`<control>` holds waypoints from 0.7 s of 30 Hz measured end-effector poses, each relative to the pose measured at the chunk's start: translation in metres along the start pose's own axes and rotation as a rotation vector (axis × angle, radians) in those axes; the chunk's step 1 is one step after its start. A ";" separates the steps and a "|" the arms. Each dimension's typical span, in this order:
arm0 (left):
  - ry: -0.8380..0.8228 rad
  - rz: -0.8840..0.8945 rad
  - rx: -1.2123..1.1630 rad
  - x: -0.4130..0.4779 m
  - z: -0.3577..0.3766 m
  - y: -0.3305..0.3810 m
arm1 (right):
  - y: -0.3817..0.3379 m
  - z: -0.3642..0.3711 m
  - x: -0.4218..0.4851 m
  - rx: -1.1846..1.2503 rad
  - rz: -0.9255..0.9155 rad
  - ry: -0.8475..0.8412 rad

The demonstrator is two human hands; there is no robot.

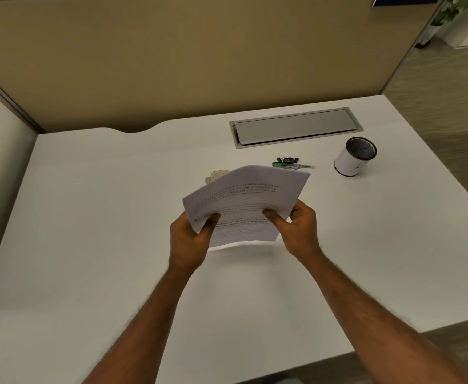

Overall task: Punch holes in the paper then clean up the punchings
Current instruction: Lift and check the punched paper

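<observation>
— So, where is the paper?

— Just below the middle of the frame. A thin stack of white printed paper (245, 200) is held up off the white surface (88, 231). It is tilted with its text side toward the camera, and its top edge is bowed into a soft ridge.

— And the hands?

— Both are gripping it. The left hand (189, 239) holds the lower left corner, thumb pressed on the printed face and fingers hidden behind the sheets. The right hand (300, 231) holds the lower right edge the same way, its thumb lying across the lines of text.

— Any holes in it?

— There is one small dark spot near the left edge, just beside the left thumb. It is too small to say what it is.

— What else is on the surface?

— A small rounded beige object (215, 176) peeks out behind the paper's upper left edge. It is mostly hidden, so I cannot tell what it is. Up and to the right of the paper lies a slim green pen (291, 165), with a few small black clips (289, 160) just beside it. Further right stands a white cylindrical cup with a black mesh lining (356, 160), upright and well apart from the paper.

— Behind all that?

— A long grey metal flap (293, 128) is set into the surface. Above it a tan fabric partition (171, 65) fills the upper frame, and green plant leaves (455, 8) show in the upper right corner.
</observation>
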State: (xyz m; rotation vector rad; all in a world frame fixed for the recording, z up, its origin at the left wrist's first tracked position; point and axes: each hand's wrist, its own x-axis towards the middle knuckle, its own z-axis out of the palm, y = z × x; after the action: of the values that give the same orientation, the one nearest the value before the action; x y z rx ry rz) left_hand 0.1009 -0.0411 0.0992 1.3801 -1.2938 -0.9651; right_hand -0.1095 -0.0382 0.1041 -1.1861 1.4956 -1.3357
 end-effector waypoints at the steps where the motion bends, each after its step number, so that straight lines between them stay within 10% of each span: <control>1: 0.016 0.001 -0.011 0.001 0.001 0.002 | -0.003 -0.001 0.001 0.021 -0.005 0.001; 21: -0.070 -0.133 -0.026 0.022 -0.005 -0.018 | 0.015 0.007 0.032 -0.024 0.154 -0.121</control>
State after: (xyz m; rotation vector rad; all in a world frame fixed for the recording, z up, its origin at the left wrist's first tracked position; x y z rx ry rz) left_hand 0.1120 -0.0626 0.0844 1.4377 -1.2482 -1.1257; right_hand -0.1127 -0.0707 0.0892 -1.1223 1.4881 -1.1261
